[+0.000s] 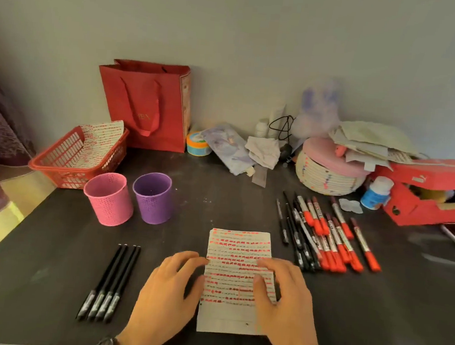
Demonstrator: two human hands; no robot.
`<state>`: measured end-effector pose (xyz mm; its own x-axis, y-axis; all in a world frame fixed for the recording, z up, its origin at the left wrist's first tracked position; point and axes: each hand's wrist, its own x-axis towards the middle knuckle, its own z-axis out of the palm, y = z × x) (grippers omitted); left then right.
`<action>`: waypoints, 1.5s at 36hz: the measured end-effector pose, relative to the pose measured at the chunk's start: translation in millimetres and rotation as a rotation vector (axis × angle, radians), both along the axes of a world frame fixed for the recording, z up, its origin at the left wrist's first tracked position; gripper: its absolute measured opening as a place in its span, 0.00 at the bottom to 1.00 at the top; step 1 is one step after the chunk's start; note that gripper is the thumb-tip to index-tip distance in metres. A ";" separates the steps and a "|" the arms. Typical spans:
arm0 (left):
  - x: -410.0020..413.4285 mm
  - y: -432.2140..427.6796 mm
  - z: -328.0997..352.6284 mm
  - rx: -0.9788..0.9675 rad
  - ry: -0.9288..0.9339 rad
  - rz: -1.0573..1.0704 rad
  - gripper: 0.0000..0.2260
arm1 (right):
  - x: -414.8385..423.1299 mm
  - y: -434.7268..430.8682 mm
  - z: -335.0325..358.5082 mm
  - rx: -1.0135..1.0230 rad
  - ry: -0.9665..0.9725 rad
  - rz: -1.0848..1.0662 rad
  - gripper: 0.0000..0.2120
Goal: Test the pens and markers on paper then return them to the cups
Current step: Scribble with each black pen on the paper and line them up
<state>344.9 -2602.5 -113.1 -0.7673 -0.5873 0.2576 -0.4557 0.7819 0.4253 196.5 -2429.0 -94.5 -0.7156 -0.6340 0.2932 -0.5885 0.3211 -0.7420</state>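
Pink cup, purple cup, red-dashed paper, red bag, seemingly orange-capped markers

The red box is cropped at right; the pale blur is perhaps plastic.

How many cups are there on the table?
2. The pink cup stands left of the purple cup, side by side in front of the red basket. None seems hidden.

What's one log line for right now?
left hand, right hand: touching paper | black pens: left of paper | markers: right of paper | pink cup, purple cup: upright
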 end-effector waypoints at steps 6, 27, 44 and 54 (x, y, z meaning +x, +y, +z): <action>-27.7 -3.2 -18.9 0.037 -0.090 -0.070 0.21 | -72.1 -3.2 15.6 0.276 0.064 -0.091 0.15; -23.0 -2.7 -19.5 0.126 -0.013 -0.057 0.17 | -136.7 -96.0 32.1 0.893 0.229 -0.174 0.26; 7.0 5.6 8.7 0.793 0.447 -0.044 0.10 | 29.3 -2.4 17.4 -0.218 -0.781 0.073 0.06; 34.5 57.5 26.6 0.626 0.172 -0.271 0.10 | 76.1 24.7 1.0 -0.381 -0.903 0.145 0.11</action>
